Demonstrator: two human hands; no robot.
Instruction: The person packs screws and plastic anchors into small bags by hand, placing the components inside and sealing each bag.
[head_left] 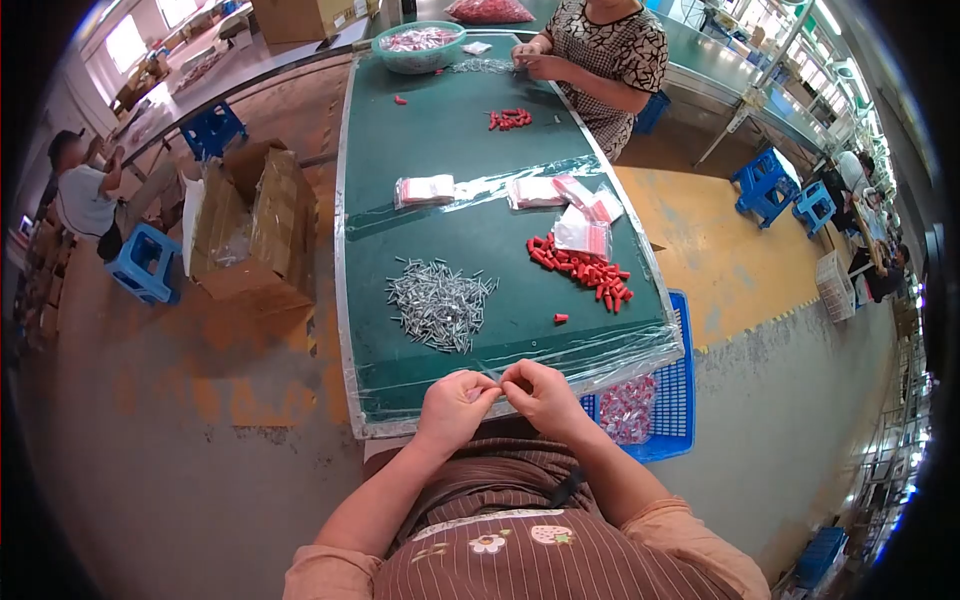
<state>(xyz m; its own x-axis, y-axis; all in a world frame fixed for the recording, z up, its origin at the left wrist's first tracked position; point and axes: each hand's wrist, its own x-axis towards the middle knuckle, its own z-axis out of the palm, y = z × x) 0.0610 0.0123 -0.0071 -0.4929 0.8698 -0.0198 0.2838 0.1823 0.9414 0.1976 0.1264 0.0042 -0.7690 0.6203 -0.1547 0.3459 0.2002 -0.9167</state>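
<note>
My left hand (pixel 457 408) and my right hand (pixel 543 395) meet at the table's near edge, fingertips pinched together. Between them shows a bit of a small clear plastic bag, mostly hidden by the fingers. Ahead of my left hand lies a heap of small grey metal screws or pins (pixel 440 305). Beyond my right hand are a pile of red plastic caps (pixel 580 268) and one loose red cap (pixel 560 318). Stacks of small clear bags with red edges (pixel 425 190) lie farther back, some of them (pixel 583 236) against the red pile.
Clear film covers parts of the green table (pixel 400 130). A blue basket (pixel 683 400) of filled packets stands below its right edge. At the far end are a green basin (pixel 420 60) and a co-worker (pixel 610 60). A cardboard box (pixel 262 230) stands left on the floor.
</note>
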